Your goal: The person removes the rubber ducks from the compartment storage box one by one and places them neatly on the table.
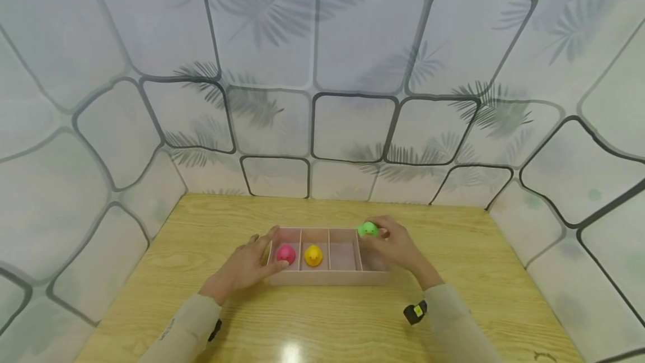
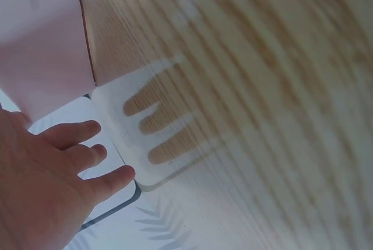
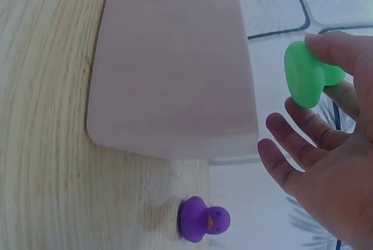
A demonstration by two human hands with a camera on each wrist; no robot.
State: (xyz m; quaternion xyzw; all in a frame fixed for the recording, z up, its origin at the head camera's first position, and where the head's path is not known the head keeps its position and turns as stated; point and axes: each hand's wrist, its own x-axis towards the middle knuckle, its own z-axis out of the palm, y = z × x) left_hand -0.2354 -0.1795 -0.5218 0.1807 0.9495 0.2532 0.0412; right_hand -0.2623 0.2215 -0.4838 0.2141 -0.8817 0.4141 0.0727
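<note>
While pinched between thumb and fingertips of the right hand (image 1: 398, 245), small green rubber duck (image 1: 368, 229) held above the far right end of the long pale pink plastic divided tray (image 1: 327, 280), over or just beyond its rightmost compartment; exact compartment hard to tell. Grip closed only at the tips on the duck's side (image 3: 306, 74); remaining fingers (image 3: 291, 139) loosely spread below it, palm facing the tray's outer wall (image 3: 175, 69). Duck raised clear of the tray, not touching it.

Left hand (image 1: 249, 265) laid flat against the tray's left end, fingers straight and relaxed, thumb near the leftmost compartment, nothing held. Seen from the left wrist, same fingers (image 2: 76, 133) extended beside the tray's corner (image 2: 41, 57).

Small pink rubber duck (image 1: 285, 254) seated in the leftmost compartment, small yellow rubber duck (image 1: 313, 255) in the second from left. Small purple rubber duck (image 3: 204, 219) standing on the light wood-grain worktop (image 1: 327, 318), just beside the tray's near corner in the right wrist view.
</note>
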